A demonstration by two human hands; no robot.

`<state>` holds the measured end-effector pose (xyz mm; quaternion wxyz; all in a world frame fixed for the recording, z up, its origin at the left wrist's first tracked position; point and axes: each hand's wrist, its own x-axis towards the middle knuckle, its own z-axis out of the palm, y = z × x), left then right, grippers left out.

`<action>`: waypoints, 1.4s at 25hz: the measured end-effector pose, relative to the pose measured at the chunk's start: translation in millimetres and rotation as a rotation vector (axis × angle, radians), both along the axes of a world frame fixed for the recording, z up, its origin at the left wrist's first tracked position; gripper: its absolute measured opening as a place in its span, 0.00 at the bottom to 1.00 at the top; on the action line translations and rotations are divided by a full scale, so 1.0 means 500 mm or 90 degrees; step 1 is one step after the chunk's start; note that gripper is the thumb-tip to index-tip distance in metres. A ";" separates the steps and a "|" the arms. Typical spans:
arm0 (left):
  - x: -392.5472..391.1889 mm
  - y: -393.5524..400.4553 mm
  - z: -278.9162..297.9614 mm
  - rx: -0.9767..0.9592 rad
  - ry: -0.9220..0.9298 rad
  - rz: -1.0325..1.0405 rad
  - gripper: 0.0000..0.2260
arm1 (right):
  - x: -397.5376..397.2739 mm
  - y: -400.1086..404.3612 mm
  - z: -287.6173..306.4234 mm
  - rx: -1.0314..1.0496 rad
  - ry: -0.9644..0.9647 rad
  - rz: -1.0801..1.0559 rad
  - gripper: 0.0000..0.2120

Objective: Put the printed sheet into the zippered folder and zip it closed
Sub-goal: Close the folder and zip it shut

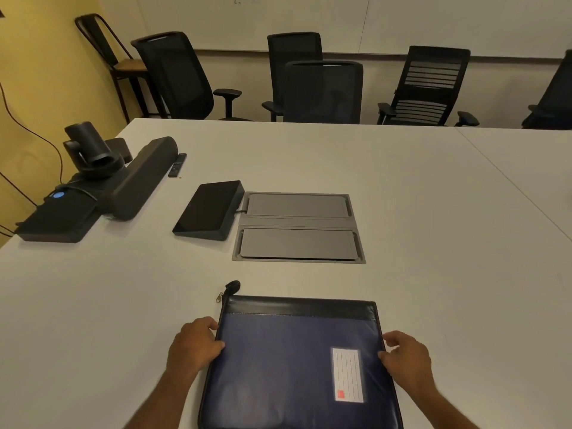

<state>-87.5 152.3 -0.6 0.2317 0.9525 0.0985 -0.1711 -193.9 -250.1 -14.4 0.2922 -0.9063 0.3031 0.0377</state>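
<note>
A dark blue zippered folder (288, 360) with a black top band lies flat on the white table (402, 212) right in front of me. A white label card (347, 374) sits in its right half. The zipper pull (220, 296) and a small black loop rest at its far left corner. My left hand (193, 345) grips the folder's left edge, thumb on top. My right hand (405, 357) holds the right edge with curled fingers. No printed sheet is visible.
A grey flush cable hatch (298, 227) lies beyond the folder, with a black touch panel (210, 210) to its left. A conference camera and speaker bar (93, 181) and a remote (177, 165) stand at far left. Black office chairs (323, 91) line the far side.
</note>
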 end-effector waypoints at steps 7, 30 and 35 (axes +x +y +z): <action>0.056 -0.127 0.032 0.009 -0.125 -0.286 0.25 | -0.062 0.131 0.021 -0.172 -0.148 0.539 0.23; -0.011 -0.196 -0.001 0.178 0.070 -0.318 0.34 | -0.057 0.060 -0.006 -0.212 0.041 0.453 0.37; -0.081 -0.205 0.002 0.162 0.089 -0.271 0.36 | -0.060 0.078 0.015 -0.052 0.052 0.093 0.33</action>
